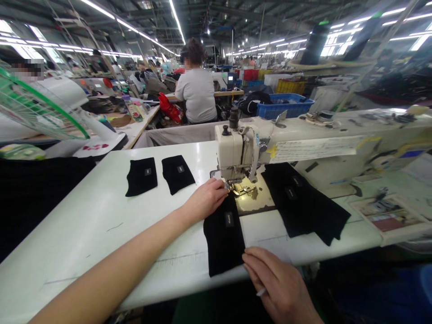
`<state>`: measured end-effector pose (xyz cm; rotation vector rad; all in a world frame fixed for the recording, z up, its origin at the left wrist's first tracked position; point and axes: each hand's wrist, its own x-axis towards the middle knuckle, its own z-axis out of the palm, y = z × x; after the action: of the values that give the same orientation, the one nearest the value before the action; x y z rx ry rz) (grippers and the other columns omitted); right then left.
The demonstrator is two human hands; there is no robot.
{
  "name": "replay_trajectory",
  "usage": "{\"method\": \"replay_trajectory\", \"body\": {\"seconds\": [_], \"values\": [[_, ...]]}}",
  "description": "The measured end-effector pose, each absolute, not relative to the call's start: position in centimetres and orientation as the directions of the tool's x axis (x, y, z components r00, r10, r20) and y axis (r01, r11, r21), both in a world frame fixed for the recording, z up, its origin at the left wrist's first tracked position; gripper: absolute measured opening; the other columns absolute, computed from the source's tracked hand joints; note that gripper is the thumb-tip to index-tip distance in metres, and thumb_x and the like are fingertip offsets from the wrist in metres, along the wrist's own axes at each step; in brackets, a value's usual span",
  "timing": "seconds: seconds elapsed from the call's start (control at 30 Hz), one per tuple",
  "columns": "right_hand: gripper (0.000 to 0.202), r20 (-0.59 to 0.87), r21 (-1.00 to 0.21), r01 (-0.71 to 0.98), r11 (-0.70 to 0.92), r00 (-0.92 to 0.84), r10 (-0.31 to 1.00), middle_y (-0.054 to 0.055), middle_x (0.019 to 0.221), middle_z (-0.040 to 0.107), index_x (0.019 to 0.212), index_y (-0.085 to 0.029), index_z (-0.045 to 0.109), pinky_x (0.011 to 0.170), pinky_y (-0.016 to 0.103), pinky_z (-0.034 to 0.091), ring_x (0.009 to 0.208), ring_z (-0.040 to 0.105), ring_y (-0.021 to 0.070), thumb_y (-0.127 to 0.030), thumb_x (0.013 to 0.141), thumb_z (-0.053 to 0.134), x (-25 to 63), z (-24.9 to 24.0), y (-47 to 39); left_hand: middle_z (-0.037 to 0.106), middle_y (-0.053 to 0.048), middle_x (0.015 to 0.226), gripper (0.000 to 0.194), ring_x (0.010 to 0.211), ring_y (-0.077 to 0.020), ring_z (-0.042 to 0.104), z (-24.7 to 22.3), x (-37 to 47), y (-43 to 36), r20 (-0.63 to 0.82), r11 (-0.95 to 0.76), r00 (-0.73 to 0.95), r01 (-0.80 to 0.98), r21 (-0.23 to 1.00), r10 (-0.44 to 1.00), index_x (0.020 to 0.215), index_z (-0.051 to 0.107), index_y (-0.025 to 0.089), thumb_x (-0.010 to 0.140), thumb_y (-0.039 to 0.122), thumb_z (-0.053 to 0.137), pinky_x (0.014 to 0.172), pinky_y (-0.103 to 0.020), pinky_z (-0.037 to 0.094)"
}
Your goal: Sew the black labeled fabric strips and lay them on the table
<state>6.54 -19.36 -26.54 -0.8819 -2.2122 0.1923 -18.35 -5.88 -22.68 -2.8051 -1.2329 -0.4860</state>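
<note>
A black fabric piece (222,247) with a small dark label (229,219) lies on the pale table, its top end at the needle area of a sewing machine (231,153). My left hand (206,198) is closed at that top end, fingertips pinching the fabric right beside the presser foot (241,190). At the lower right edge, my right hand (278,279) pinches the same piece between thumb and fingers. A thin whitish object (261,291) sticks out below those fingers; its kind is unclear.
Two labelled black pieces, one (142,176) left of another (177,173), lie at the table's back left. More black pieces (300,204) overlap right of the needle. A small-parts tray (388,216) sits far right. A green-rimmed fan (37,103) stands left; a person (197,90) sits ahead.
</note>
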Motion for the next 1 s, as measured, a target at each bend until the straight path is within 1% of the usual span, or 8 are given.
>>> {"method": "replay_trajectory", "body": {"seconds": [0.17, 0.37, 0.5, 0.7, 0.8, 0.9, 0.93, 1.0], "values": [[0.03, 0.616, -0.331, 0.537, 0.776, -0.5, 0.608, 0.012, 0.103, 0.075, 0.11, -0.013, 0.069, 0.07, 0.024, 0.06, 0.086, 0.074, 0.0184, -0.01, 0.098, 0.042, 6.3, -25.9, -19.1, 0.059, -0.009, 0.092, 0.029, 0.085, -0.0206, 0.054, -22.8, -18.4, -5.8, 0.318, -0.691, 0.636, 0.716, 0.097, 0.703, 0.099, 0.07, 0.015, 0.103, 0.021, 0.043, 0.079, -0.033, 0.051], [0.03, 0.597, -0.315, 0.556, 0.769, -0.514, 0.616, 0.012, 0.105, 0.074, 0.112, -0.012, 0.066, 0.065, 0.024, 0.058, 0.081, 0.073, 0.0183, -0.008, 0.097, 0.041, 6.2, -26.0, -19.2, 0.059, -0.01, 0.094, 0.028, 0.089, -0.0213, 0.055, -22.6, -18.5, -5.9, 0.328, -0.699, 0.631, 0.698, 0.155, 0.703, 0.102, 0.071, 0.015, 0.103, 0.021, 0.043, 0.082, -0.035, 0.051], [0.034, 0.564, -0.307, 0.57, 0.762, -0.536, 0.628, 0.011, 0.104, 0.074, 0.11, -0.013, 0.065, 0.061, 0.024, 0.056, 0.079, 0.072, 0.0177, -0.003, 0.092, 0.038, 6.1, -25.4, -19.1, 0.059, -0.01, 0.093, 0.028, 0.089, -0.0219, 0.055, -22.5, -18.6, -5.8, 0.323, -0.707, 0.64, 0.69, 0.156, 0.697, 0.101, 0.071, 0.014, 0.102, 0.02, 0.044, 0.083, -0.035, 0.051], [0.042, 0.54, -0.313, 0.584, 0.749, -0.54, 0.646, 0.01, 0.102, 0.074, 0.107, -0.013, 0.067, 0.062, 0.025, 0.056, 0.08, 0.071, 0.0186, 0.003, 0.082, 0.037, 6.0, -24.7, -18.9, 0.059, -0.01, 0.093, 0.027, 0.087, -0.0222, 0.054, -22.5, -18.7, -5.4, 0.335, -0.714, 0.65, 0.691, 0.113, 0.682, 0.105, 0.071, 0.013, 0.101, 0.019, 0.045, 0.081, -0.036, 0.052], [0.046, 0.531, -0.277, 0.59, 0.758, -0.563, 0.633, 0.012, 0.105, 0.074, 0.111, -0.01, 0.067, 0.059, 0.025, 0.056, 0.079, 0.071, 0.019, 0.004, 0.079, 0.038, 6.2, -24.8, -19.2, 0.06, -0.011, 0.096, 0.028, 0.09, -0.0227, 0.055, -22.4, -18.7, -5.9, 0.306, -0.685, 0.634, 0.722, 0.095, 0.71, 0.111, 0.069, 0.013, 0.101, 0.017, 0.044, 0.083, -0.037, 0.054], [0.048, 0.53, -0.238, 0.599, 0.764, -0.579, 0.619, 0.013, 0.111, 0.074, 0.115, -0.009, 0.067, 0.059, 0.027, 0.057, 0.081, 0.072, 0.0205, 0.002, 0.078, 0.039, 6.5, -25.2, -19.5, 0.062, -0.015, 0.105, 0.031, 0.097, -0.0257, 0.057, -22.0, -18.2, -7.9, 0.312, -0.662, 0.616, 0.747, 0.059, 0.723, 0.117, 0.067, 0.009, 0.099, 0.014, 0.043, 0.084, -0.042, 0.056], [0.048, 0.53, -0.232, 0.599, 0.767, -0.583, 0.615, 0.013, 0.112, 0.074, 0.116, -0.009, 0.067, 0.059, 0.027, 0.057, 0.082, 0.072, 0.0209, 0.002, 0.078, 0.039, 6.7, -25.3, -19.6, 0.063, -0.016, 0.108, 0.03, 0.099, -0.0264, 0.058, -21.7, -17.9, -9.0, 0.323, -0.672, 0.622, 0.738, 0.064, 0.714, 0.115, 0.067, 0.009, 0.099, 0.014, 0.043, 0.084, -0.042, 0.057], [0.046, 0.529, -0.23, 0.595, 0.77, -0.588, 0.612, 0.014, 0.114, 0.074, 0.116, -0.008, 0.067, 0.059, 0.028, 0.058, 0.082, 0.072, 0.0211, 0.0, 0.08, 0.04, 6.8, -25.4, -19.7, 0.065, -0.014, 0.109, 0.025, 0.1, -0.0259, 0.06, -21.1, -17.2, -11.7, 0.329, -0.733, 0.669, 0.669, 0.122, 0.666, 0.109, 0.069, 0.012, 0.098, 0.017, 0.046, 0.082, -0.041, 0.057]]}}
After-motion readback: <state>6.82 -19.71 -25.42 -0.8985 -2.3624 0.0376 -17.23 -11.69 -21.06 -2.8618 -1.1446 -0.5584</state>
